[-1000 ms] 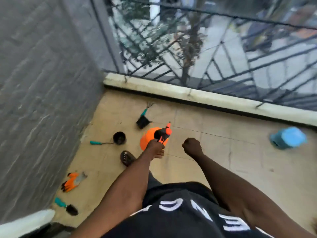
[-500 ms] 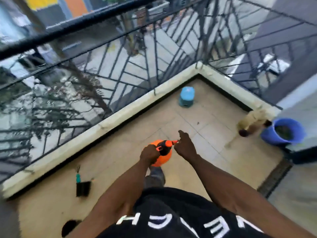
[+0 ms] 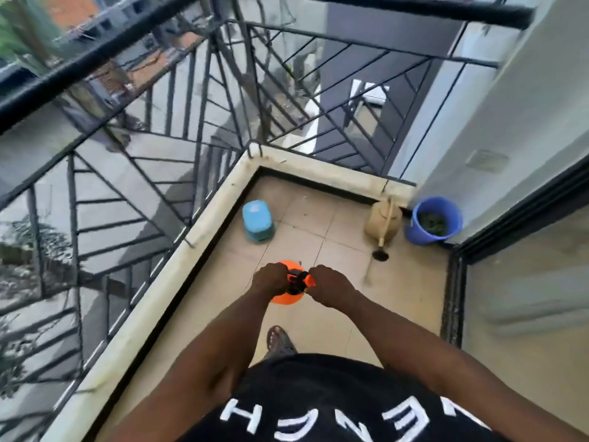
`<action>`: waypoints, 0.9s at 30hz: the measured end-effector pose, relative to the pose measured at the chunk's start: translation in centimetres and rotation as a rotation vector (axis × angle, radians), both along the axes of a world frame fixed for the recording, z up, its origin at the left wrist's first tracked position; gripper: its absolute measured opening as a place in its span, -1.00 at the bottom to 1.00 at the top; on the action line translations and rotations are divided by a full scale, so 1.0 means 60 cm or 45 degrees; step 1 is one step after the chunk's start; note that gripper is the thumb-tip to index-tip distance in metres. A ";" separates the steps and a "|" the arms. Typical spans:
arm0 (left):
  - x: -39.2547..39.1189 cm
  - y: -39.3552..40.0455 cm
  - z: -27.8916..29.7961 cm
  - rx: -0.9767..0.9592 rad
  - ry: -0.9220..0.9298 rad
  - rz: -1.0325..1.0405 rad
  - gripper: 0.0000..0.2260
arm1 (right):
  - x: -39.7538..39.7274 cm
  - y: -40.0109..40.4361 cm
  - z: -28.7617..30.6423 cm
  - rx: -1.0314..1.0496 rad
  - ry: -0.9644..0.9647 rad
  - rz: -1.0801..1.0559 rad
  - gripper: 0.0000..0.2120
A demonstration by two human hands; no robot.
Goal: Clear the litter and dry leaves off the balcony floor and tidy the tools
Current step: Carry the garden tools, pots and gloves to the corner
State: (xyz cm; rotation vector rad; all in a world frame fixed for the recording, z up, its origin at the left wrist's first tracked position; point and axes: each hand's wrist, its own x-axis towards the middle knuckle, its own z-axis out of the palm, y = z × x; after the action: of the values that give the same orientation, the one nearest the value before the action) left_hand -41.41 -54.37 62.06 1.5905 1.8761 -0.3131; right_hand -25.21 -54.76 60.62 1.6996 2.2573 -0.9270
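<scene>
Black metal railing: along the left edge and far end of the balcony, set on a pale kerb.
Light blue plastic stool: on the tiled floor in the far left corner, just beside the kerb.
Left hand: fingers curled round the top of the orange pressure sprayer, carried above the floor at mid-frame.
Right hand: fingers curled on the sprayer's black-and-orange head from the other side.
Beige watering can: far right corner, spout towards the camera.
Blue bucket: just beside the can, holding dark green plant litter.
</scene>
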 end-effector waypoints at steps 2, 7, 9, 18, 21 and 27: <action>0.008 0.085 0.004 -0.011 0.022 -0.107 -0.61 | 0.004 0.062 0.007 0.039 -0.001 -0.068 -0.61; 0.053 0.281 0.006 -0.007 -0.009 -0.335 -0.74 | 0.027 0.213 0.010 0.076 0.035 -0.249 -0.61; 0.077 0.364 -0.005 -0.011 -0.026 -0.402 -0.76 | 0.043 0.283 0.001 0.073 0.075 -0.406 -0.66; 0.188 0.714 -0.117 -0.072 -0.144 -0.173 -0.47 | 0.166 0.642 -0.110 -0.333 0.246 -1.201 -0.67; 0.207 0.804 -0.171 -0.214 -0.112 -0.117 -0.49 | 0.214 0.750 -0.180 -0.477 0.159 -1.382 -0.71; 0.242 0.956 -0.316 -0.284 -0.194 -0.020 -0.61 | 0.281 0.920 -0.340 -0.602 0.099 -1.501 -0.69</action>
State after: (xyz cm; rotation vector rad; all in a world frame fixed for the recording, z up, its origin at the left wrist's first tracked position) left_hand -26.86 3.02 43.08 1.4374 1.6529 -0.3834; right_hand -8.37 0.42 40.24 2.6631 0.7230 -1.5246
